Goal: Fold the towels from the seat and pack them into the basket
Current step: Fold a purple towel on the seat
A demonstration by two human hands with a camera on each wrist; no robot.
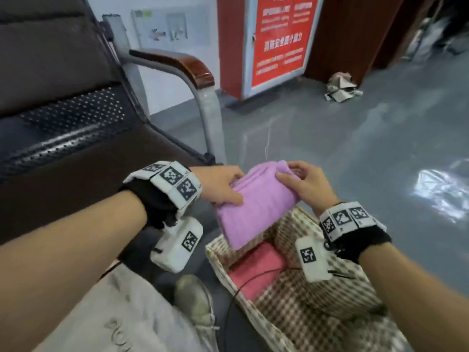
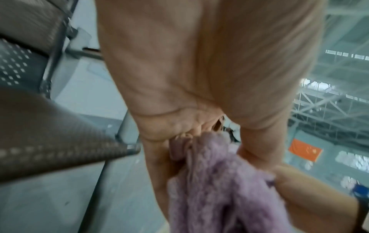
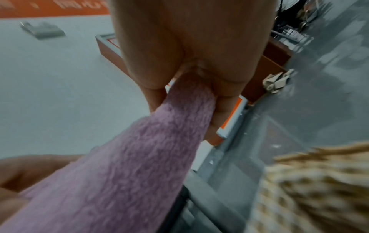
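Note:
A folded lilac towel (image 1: 256,203) hangs in the air just above the far left corner of the checked fabric basket (image 1: 330,295). My left hand (image 1: 223,185) pinches its left edge, thumb on top. My right hand (image 1: 302,182) pinches its far right corner. Up close, the left wrist view has the towel (image 2: 219,189) bunched between my fingers, and the right wrist view has the towel (image 3: 139,157) running out of my grip. A folded pink-red towel (image 1: 256,269) lies inside the basket. The brown seat (image 1: 76,179) at the left has no towel on its visible part.
The seat's metal frame and wooden armrest (image 1: 187,67) rise behind my left hand. A red notice stand (image 1: 276,41) and crumpled paper (image 1: 341,87) sit on the grey floor beyond. My shoe (image 1: 195,298) and light trousers are beside the basket. A thin black cable (image 1: 253,278) crosses the basket.

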